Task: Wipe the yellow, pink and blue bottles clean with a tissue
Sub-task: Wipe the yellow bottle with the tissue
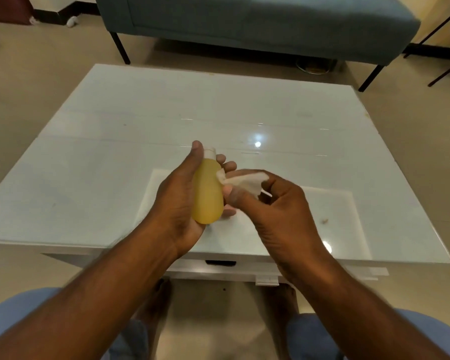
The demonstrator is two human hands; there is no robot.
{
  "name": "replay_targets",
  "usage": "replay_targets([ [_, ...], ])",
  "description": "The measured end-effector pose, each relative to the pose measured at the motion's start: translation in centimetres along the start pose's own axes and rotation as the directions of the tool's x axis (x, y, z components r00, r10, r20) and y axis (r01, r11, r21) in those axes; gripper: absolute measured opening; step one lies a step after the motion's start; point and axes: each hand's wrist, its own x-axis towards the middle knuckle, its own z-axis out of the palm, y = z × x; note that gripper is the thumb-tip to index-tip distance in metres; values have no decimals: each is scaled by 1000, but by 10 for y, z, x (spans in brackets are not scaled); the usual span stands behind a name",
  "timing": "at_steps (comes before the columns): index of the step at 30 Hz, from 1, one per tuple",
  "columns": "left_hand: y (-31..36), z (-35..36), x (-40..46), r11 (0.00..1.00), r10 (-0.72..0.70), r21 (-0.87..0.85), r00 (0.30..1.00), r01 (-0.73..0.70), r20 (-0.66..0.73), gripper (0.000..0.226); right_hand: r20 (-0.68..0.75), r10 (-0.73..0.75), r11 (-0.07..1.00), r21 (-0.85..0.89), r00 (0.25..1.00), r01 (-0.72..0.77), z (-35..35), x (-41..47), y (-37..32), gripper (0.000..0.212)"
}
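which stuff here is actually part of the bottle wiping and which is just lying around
Part of the job:
- yellow bottle, gripped in the left hand
- tissue, pinched in the right hand, touching the bottle's side

Just there:
- white table
- blue-grey sofa
- metal bowl under the sofa

Pink and blue bottles are not in view.

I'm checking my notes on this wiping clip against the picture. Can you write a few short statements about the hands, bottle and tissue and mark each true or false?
1. The left hand holds the yellow bottle. True.
2. The right hand pinches a blue cloth. False: it pinches a white tissue.
3. The tissue touches the bottle's side. True.
4. The bottle stands on the white table. False: it is held above it.
5. The bottle's cap is white. True.
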Motion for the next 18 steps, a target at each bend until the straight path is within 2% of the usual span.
replay_targets([
  [3, -3, 1, -4, 998, -35, 45, 999, 37, -41, 52, -80, -120, 989, -100, 989, 112, -4, 5, -3, 22],
  [6, -4, 8, -7, 1000, -10, 24, 1000, 10, -12, 47, -47, -247, 962, -131, 968, 239, -1, 3, -4, 28],
  [10, -4, 12, -8, 1000, -10, -1, 1000, 10, 11, 48, -111, -257, 961, -135, 960, 242, -1, 3, -4, 24],
  [14, 0, 13, -9, 1000, 16, -12, 1000, -15, 8, 48, -162, -267, 942, -253, 950, 222, -7, 9, 1, 15],
  [18, -1, 11, -8, 1000, 11, 2, 1000, -11, 12, 50, -193, -280, 935, -277, 940, 222, -10, 11, 3, 13],
])
